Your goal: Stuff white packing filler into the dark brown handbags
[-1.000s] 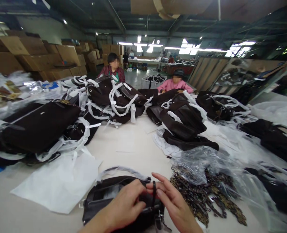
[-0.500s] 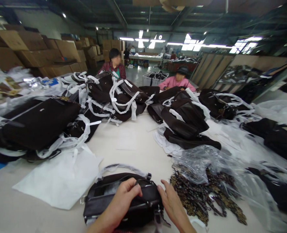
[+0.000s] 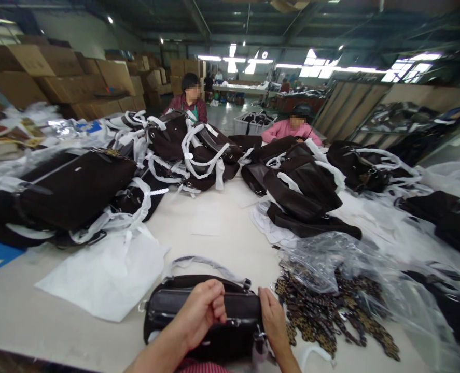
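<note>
on the desk [image 3: 237, 243] at the near side sits the bag [image 3: 241, 308], likely light, soft and slick, best taken by its far handle [image 3: 210, 260] or ends, the left hand [image 3: 201, 311] curled above it, the right hand [image 3: 273, 317] straightened along its right end, any pinch impossible to tell.

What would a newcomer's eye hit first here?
The dark handbag at bottom center, with the curled left hand over it and the right hand at its right end. Just right of that, a heap of leopard-patterned strips lies partly under clear plastic. Farther back, piled bags with white-wrapped handles.
</note>
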Tool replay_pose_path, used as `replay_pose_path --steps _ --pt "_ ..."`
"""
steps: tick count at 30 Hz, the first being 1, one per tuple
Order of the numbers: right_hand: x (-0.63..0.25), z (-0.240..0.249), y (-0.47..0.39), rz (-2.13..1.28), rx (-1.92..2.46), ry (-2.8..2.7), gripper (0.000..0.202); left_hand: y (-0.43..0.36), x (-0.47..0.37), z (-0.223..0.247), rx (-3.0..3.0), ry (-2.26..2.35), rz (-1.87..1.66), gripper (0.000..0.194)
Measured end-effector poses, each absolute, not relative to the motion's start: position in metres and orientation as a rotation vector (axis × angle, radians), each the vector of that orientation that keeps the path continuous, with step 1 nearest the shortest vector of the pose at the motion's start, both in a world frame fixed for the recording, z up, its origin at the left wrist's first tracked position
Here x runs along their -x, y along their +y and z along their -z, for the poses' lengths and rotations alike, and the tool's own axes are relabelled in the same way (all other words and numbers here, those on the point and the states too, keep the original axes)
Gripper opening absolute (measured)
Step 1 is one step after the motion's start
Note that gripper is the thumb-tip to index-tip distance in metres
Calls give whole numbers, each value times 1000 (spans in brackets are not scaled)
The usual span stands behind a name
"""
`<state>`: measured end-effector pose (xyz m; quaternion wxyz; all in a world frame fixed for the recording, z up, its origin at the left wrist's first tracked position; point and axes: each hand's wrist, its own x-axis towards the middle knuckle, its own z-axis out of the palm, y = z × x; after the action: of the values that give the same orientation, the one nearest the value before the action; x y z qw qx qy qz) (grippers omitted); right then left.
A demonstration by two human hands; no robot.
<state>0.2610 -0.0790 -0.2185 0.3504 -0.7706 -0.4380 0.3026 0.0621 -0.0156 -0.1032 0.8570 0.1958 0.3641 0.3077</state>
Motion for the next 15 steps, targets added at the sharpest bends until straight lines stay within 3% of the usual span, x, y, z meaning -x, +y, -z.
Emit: replay_pose_path --steps 8,12,15 --pt "-323 240 -110 -660 2223 -883 79 13 83 63 -219 1031 -830 29" --pt "-308 245 -93 -739 2167 -981 67 4 115 92 -259 1313 -913 33" --pt "-307 239 -82 -766 2162 -1029 62 -2 125 121 -405 1574 -906 11"
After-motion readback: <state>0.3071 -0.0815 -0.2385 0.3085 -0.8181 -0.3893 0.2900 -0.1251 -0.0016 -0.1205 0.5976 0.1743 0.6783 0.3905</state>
